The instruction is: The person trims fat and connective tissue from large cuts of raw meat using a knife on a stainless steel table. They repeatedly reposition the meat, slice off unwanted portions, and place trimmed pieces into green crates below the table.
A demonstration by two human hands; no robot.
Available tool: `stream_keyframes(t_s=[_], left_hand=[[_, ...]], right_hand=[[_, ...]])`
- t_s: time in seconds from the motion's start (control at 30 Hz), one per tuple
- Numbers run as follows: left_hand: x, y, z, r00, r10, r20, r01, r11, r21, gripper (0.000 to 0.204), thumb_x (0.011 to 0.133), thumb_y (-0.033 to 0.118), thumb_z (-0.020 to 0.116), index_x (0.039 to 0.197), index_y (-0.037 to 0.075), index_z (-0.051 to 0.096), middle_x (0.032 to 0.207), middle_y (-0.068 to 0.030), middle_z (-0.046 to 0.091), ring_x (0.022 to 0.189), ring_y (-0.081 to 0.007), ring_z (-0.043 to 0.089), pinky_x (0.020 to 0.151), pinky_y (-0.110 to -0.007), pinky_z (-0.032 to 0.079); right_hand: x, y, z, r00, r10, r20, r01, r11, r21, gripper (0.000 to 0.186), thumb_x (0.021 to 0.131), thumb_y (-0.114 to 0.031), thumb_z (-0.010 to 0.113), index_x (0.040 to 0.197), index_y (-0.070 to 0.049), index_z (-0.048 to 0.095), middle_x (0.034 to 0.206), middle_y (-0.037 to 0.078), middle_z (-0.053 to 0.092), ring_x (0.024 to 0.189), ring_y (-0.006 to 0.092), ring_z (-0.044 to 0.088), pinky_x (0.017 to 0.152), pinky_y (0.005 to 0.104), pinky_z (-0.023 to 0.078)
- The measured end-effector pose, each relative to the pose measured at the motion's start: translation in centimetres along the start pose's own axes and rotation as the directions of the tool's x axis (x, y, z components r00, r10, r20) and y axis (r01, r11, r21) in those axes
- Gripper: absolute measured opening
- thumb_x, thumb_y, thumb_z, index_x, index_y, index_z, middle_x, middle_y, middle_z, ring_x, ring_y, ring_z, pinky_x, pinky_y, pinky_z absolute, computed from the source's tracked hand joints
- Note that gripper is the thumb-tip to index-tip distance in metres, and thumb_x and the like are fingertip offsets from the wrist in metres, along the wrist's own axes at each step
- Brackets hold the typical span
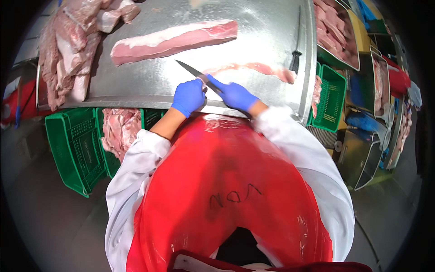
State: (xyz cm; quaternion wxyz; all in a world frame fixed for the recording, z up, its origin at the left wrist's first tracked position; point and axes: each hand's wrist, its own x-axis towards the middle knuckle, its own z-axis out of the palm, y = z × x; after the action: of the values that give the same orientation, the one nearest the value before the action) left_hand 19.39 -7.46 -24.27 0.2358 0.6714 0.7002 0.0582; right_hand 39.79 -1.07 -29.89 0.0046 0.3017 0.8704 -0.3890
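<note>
Right hand, blue-gloved, is closed round the handle of a boning knife, blade angled up and to the left across the steel table, tip just short of the long pork loin. Left hand, gloved too, sits right beside it at the near edge, fingers pinched shut on the end of a thin strip of meat trim. That strip runs off to the right, lying flat on the table, pale fat and pink lean, its far end close to a second dark-handled knife resting near the table's right rim.

The strip looks limp, light and greasy: likely to slide and stretch in a glove, so a firm pinch at the very end, where the left hand has it, seems the sound grip. The loin behind looks heavy and floppy, better taken from underneath with a full hand.

A heap of pork cuts fills the far left corner. Below the table, green plastic crates, one holding more meat; another green crate stands at the right. Red apron fills the foreground.
</note>
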Motion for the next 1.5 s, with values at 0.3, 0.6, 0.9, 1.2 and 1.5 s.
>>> stream_keyframes(t_s=[0.3, 0.6, 0.9, 1.2, 1.5], left_hand=[[-1.3, -10.7, -12.8, 0.78, -0.578, -0.241, 0.246, 0.636, -0.731, 0.02, 0.097, 0.017, 0.055, 0.112, 0.007, 0.064, 0.064, 0.0024, 0.047, 0.05, -0.009, 0.048, 0.045, -0.027, 0.04], [-28.1, -36.1, 0.1, 0.781, -0.448, -0.435, 0.586, 0.767, 0.261, 0.042, 0.082, 0.016, 0.062, 0.12, -0.002, 0.063, 0.087, -0.0168, 0.066, 0.073, -0.0283, 0.062, 0.065, -0.041, 0.049], [-14.1, -25.0, -2.8, 0.697, -0.415, -0.586, 0.365, 0.907, -0.208, 0.056, 0.081, 0.017, 0.072, 0.128, -0.005, 0.052, 0.122, -0.0229, 0.058, 0.114, -0.036, 0.057, 0.099, -0.044, 0.046], [4.4, -7.7, 0.6, 0.878, 0.094, -0.469, -0.194, 0.966, -0.17, 0.047, 0.081, 0.017, 0.069, 0.123, -0.002, 0.057, 0.119, -0.0254, 0.061, 0.111, -0.0423, 0.059, 0.099, -0.048, 0.047], [19.3, 9.5, 3.8, 0.884, 0.445, 0.147, -0.466, 0.865, 0.185, 0.029, 0.089, 0.025, 0.059, 0.104, 0.001, 0.061, 0.105, -0.026, 0.065, 0.1, -0.0425, 0.063, 0.088, -0.05, 0.05]], right_hand=[[-4.6, 0.0, -3.2, 0.997, 0.014, -0.074, -0.001, 0.985, 0.172, 0.059, 0.099, -0.023, 0.051, 0.155, -0.024, 0.033, 0.106, 0.021, 0.07, 0.091, 0.0431, 0.067, 0.085, 0.0486, 0.053], [-11.3, 7.9, -8.2, 0.597, 0.636, -0.488, -0.052, 0.638, 0.768, 0.081, 0.095, 0.002, 0.053, 0.162, -0.021, 0.013, 0.077, 0.006, 0.064, 0.058, 0.0094, 0.058, 0.049, 0.0243, 0.051], [3.5, 11.2, -11.9, 0.534, 0.651, -0.54, 0.264, 0.478, 0.838, 0.084, 0.096, 0.001, 0.055, 0.162, -0.027, 0.01, 0.088, 0.012, 0.065, 0.058, 0.0122, 0.058, 0.05, 0.0269, 0.052], [1.9, 6.9, -10.9, 0.594, 0.642, -0.484, 0.335, 0.349, 0.875, 0.082, 0.093, 0.004, 0.057, 0.161, -0.018, 0.017, 0.095, 0.009, 0.062, 0.066, 0.015, 0.062, 0.056, 0.0263, 0.053], [-20.0, 8.4, -13.5, 0.323, 0.675, -0.663, 0.257, 0.611, 0.748, 0.079, 0.093, 0.004, 0.056, 0.161, -0.013, 0.019, 0.113, 0.008, 0.06, 0.066, 0.0112, 0.059, 0.052, 0.0223, 0.05]])
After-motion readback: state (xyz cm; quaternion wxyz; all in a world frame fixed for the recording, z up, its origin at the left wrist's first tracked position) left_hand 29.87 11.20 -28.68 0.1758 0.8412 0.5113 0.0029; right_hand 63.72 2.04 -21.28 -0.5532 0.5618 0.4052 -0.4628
